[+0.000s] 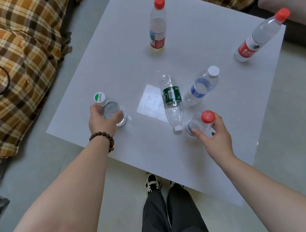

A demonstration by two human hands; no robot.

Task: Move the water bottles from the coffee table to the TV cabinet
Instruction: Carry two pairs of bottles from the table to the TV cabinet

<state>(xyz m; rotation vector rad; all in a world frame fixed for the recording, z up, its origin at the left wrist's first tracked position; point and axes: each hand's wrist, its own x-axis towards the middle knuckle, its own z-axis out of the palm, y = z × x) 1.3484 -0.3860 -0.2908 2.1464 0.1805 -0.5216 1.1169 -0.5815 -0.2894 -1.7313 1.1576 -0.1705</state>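
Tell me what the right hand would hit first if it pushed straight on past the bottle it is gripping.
The right hand points up and left across the coffee table. Beyond its red-capped bottle, the lying green-label bottle looks like the first thing in line, probably near its white cap end. Depth is uncertain.

On the near-left bottle's white and green cap [100, 99], the word reads roughly "Cestbon". The far-right bottle's red label [248, 49] bears white Chinese characters, too blurred to read. The lying bottle's green label [172, 94] shows a barcode, its print illegible.
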